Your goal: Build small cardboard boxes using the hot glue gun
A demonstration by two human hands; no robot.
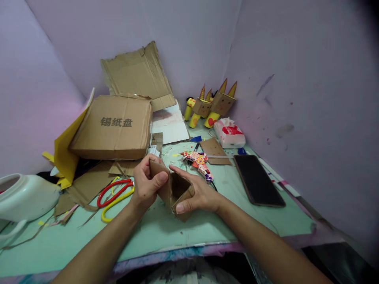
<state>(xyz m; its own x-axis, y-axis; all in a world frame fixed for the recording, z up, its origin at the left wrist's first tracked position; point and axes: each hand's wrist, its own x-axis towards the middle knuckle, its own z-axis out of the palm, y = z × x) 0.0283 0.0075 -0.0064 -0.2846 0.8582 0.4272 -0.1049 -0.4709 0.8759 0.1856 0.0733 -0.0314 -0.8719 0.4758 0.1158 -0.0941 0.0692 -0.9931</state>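
Between my hands is a small folded cardboard box point(181, 188), its open side turned up toward me and a flap standing on the left. My left hand point(149, 183) pinches that flap, thumb on the near face and fingers behind it. Around the right side of the box wraps my right hand point(199, 194), with the thumb on the near edge. Scissors with red and yellow handles point(115, 200) lie just left of my left wrist. Beyond my right hand rests a flower-patterned glue gun point(199, 162), partly hidden by the box and fingers.
A large cardboard box point(114, 130) and a torn cardboard sheet point(137, 77) stand at the back left. A white pot point(32, 197) is at far left, a phone point(258, 180) at right. Tissues point(229, 133) and cardboard animal figures point(217, 104) sit near the wall.
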